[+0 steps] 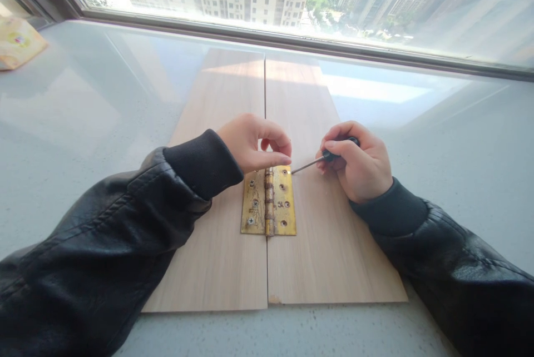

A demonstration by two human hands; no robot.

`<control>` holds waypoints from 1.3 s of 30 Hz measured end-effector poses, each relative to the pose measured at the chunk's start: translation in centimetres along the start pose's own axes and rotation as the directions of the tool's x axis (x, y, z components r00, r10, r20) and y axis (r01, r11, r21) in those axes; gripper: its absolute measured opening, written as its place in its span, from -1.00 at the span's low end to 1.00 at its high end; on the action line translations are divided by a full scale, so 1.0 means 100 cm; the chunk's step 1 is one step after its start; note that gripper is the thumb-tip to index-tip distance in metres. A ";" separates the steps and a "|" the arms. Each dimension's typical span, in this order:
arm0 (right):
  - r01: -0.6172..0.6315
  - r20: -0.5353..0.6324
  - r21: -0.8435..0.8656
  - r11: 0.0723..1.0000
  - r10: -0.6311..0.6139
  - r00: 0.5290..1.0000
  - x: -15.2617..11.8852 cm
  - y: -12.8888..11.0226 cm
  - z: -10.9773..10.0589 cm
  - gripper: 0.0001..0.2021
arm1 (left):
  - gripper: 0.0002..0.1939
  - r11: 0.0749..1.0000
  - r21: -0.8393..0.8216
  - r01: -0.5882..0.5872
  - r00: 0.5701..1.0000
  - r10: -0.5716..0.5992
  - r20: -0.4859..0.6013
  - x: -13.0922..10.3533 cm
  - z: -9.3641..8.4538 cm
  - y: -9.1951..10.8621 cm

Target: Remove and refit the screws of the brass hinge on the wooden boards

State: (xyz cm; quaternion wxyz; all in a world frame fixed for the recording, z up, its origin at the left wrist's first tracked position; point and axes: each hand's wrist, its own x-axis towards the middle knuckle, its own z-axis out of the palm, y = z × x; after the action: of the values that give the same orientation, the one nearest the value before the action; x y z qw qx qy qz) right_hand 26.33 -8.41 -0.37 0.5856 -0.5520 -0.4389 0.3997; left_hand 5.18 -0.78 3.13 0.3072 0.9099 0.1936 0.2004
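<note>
A brass hinge lies flat across the seam between a left wooden board and a right wooden board. Screws show in the hinge's left leaf; the holes of the right leaf look bare. Over the top of the hinge, my left hand has thumb and forefinger pinched at the right leaf's upper edge; anything between the fingertips is too small to make out. My right hand grips a screwdriver by its black handle, its tip pointing left beside the right leaf's upper edge.
Both boards rest on a glossy white speckled surface. A window with a dark frame runs along the back. At the far left sits a yellowish package.
</note>
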 end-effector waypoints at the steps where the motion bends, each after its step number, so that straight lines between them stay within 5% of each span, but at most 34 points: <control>1: 0.000 0.000 0.001 1.000 0.000 1.000 0.000 0.000 0.000 -0.88 | -0.84 1.000 0.021 0.014 1.000 -0.014 0.001 0.001 -0.001 0.001; 8: -0.002 0.001 -0.005 1.000 0.002 1.000 0.003 0.003 -0.007 -0.89 | -0.87 0.987 0.149 0.064 0.994 -0.050 -0.098 0.006 -0.007 0.001; 23: 0.007 0.001 -0.020 1.000 -0.007 1.000 0.004 0.003 -0.004 -0.89 | -0.80 0.986 0.164 -0.034 0.999 0.027 0.044 0.004 -0.006 0.007; 39: 0.021 0.011 -0.009 1.000 -0.021 1.000 0.003 -0.002 0.006 -0.88 | -0.83 0.969 0.229 -0.091 0.996 0.088 0.022 0.000 0.009 0.005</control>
State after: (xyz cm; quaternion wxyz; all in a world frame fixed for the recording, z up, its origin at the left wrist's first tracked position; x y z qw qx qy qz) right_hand 25.88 -8.00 -0.13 0.5847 -0.5477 -0.4499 0.3945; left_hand 5.75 -1.59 2.84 0.1916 0.9483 0.1725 0.1852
